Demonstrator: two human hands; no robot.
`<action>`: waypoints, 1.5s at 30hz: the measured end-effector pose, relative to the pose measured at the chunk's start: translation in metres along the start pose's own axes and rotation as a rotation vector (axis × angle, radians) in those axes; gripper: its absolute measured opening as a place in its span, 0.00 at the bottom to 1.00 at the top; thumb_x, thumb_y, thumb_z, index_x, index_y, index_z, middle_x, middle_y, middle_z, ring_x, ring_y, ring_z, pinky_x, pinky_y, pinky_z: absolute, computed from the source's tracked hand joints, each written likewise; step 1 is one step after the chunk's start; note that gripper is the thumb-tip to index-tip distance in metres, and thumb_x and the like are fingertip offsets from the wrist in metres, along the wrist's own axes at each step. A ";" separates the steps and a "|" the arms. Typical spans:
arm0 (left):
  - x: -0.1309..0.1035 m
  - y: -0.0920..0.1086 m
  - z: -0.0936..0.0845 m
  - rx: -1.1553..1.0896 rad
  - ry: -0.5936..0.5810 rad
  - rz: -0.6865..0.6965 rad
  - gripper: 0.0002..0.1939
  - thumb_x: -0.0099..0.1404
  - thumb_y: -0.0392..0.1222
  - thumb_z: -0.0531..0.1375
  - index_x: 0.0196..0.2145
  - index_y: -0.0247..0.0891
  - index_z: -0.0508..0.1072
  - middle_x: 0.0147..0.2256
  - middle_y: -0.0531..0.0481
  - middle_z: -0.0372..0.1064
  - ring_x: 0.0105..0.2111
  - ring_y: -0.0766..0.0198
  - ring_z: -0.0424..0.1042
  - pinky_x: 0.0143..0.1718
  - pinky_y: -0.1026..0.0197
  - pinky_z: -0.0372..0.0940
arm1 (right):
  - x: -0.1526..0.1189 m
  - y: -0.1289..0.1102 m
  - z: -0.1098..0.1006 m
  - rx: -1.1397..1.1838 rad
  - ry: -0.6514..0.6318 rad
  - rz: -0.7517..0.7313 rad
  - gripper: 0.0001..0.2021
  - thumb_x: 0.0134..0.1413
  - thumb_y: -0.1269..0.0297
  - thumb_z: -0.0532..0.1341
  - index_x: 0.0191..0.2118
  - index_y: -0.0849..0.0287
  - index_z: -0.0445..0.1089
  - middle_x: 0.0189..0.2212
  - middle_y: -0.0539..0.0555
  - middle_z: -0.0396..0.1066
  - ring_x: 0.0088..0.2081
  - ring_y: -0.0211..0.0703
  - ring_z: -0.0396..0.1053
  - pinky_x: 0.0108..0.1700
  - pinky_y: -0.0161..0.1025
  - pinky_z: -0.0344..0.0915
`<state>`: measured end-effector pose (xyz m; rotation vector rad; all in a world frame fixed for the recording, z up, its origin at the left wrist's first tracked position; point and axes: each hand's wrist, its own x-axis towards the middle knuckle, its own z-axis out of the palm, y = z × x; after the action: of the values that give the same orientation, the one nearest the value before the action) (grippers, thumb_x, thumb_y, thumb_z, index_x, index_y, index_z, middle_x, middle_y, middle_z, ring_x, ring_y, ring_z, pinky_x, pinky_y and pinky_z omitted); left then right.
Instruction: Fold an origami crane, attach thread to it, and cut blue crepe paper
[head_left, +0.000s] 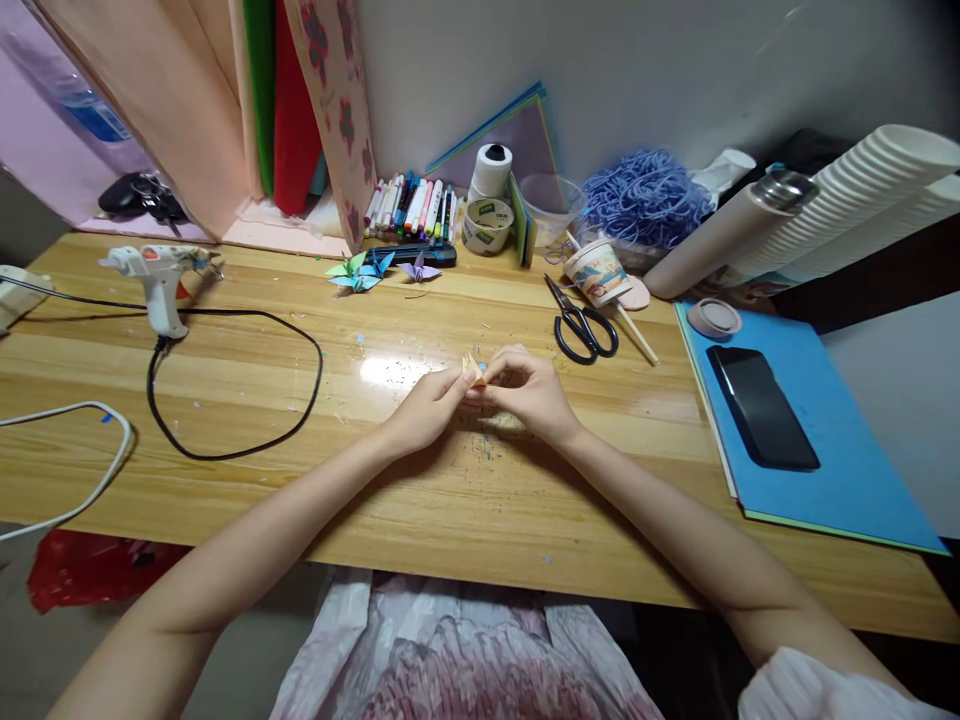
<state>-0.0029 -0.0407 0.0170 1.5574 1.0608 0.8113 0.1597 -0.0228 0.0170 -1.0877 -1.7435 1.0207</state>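
1. Two hands, left hand (427, 405) and right hand (532, 397), pinch a small folded yellow paper (472, 368).
2. It is over the middle of the bench (450, 520).
3. Black scissors (576, 317) lie nearby.

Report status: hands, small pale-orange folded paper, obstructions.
Left hand pinching folded paper. Right hand at its edge, grip unclear. Black-handled metal scissors lie rightward, clear of both hands.

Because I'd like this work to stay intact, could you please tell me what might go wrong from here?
The small folded paper could crease or tear, held in the fingers of the left hand and right hand. A reach by the right hand might knock the nearby scissors. The black cord loops on the table, so the left arm could snag it.
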 end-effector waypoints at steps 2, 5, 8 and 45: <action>-0.002 -0.001 0.000 0.038 -0.021 0.010 0.21 0.67 0.51 0.45 0.29 0.34 0.69 0.29 0.50 0.67 0.32 0.63 0.65 0.35 0.63 0.59 | 0.001 -0.002 -0.001 0.120 -0.019 0.172 0.12 0.36 0.59 0.69 0.21 0.59 0.66 0.21 0.49 0.66 0.25 0.38 0.63 0.29 0.37 0.59; -0.004 0.000 0.000 0.078 -0.065 0.044 0.22 0.68 0.50 0.43 0.30 0.34 0.69 0.29 0.49 0.67 0.32 0.63 0.65 0.35 0.62 0.59 | 0.001 -0.008 -0.005 0.209 -0.106 0.309 0.15 0.31 0.59 0.70 0.19 0.60 0.64 0.18 0.48 0.66 0.21 0.35 0.62 0.24 0.34 0.58; -0.007 0.003 0.001 0.052 -0.118 0.074 0.22 0.68 0.50 0.42 0.33 0.35 0.70 0.33 0.48 0.69 0.35 0.62 0.67 0.39 0.61 0.60 | 0.002 -0.013 -0.009 0.159 -0.136 0.332 0.14 0.32 0.61 0.69 0.18 0.61 0.64 0.17 0.48 0.65 0.20 0.34 0.62 0.23 0.33 0.57; 0.005 0.005 -0.002 -0.327 0.366 -0.146 0.13 0.48 0.44 0.67 0.25 0.33 0.70 0.24 0.52 0.68 0.23 0.69 0.67 0.24 0.67 0.62 | -0.005 -0.001 0.011 0.165 -0.055 0.104 0.09 0.49 0.61 0.60 0.24 0.59 0.62 0.22 0.48 0.62 0.25 0.35 0.61 0.26 0.33 0.61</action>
<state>-0.0021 -0.0356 0.0219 1.0674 1.2159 1.1326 0.1508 -0.0301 0.0130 -1.0628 -1.6277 1.2462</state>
